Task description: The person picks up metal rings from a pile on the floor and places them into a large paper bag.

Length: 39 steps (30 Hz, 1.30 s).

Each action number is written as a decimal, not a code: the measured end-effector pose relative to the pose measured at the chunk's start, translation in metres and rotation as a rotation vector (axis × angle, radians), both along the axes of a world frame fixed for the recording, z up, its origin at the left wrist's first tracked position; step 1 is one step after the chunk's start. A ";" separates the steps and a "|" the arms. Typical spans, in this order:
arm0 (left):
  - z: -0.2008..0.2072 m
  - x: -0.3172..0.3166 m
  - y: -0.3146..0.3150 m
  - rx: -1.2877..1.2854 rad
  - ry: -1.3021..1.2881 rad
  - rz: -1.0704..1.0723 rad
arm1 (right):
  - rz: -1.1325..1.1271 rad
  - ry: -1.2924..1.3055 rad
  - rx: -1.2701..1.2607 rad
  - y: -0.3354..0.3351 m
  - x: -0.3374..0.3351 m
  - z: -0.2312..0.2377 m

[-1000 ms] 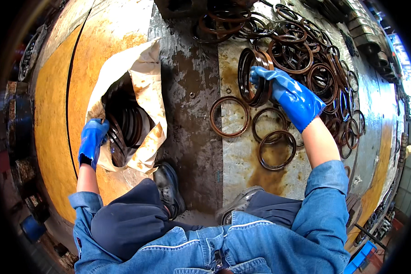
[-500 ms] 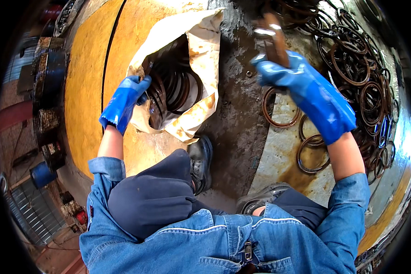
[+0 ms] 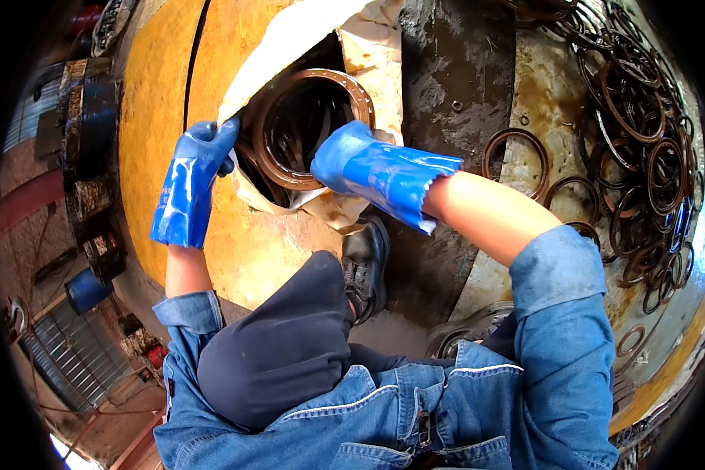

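My left hand (image 3: pixel 200 160), in a blue rubber glove, pinches the near-left rim of a cream sack (image 3: pixel 298 33). The sack lies with its mouth wide and has brown stains. At its mouth my gloved right hand (image 3: pixel 351 158) grips a wide brown ring seal (image 3: pixel 271 160) by its lower right side. The fingers are partly hidden behind the ring, and I cannot tell whether it is one ring or a few stacked. Through the ring, more dark rings (image 3: pixel 301 129) show inside the sack.
A heap of oily brown and black rings (image 3: pixel 634 117) spreads over the metal floor on the right. One loose ring (image 3: pixel 517 133) lies nearer the sack. My shoe (image 3: pixel 366 262) stands just below the sack. Stacked machine parts (image 3: pixel 86 125) line the far left.
My right hand has swung left from over the floor to the sack's mouth, bringing the brown ring seal with it. My left hand stays on the sack's rim.
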<state>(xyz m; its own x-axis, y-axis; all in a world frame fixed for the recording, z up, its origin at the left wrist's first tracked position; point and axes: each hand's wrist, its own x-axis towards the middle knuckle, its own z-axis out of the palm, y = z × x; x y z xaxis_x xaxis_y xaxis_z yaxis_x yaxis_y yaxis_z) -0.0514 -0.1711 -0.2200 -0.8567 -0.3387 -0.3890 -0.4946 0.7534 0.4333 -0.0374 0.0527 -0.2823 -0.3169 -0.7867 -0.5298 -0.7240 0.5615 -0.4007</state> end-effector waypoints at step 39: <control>0.007 -0.003 0.006 -0.048 0.172 -0.018 | -0.006 0.066 -0.119 -0.007 -0.010 -0.002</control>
<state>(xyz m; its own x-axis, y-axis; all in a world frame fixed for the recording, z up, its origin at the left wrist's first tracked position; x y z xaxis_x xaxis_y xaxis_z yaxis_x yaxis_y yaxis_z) -0.0540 -0.1650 -0.2133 -0.9155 -0.3372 -0.2195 -0.4022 0.7837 0.4734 -0.0471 0.0462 -0.2841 -0.3530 -0.8409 -0.4102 -0.7478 0.5171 -0.4164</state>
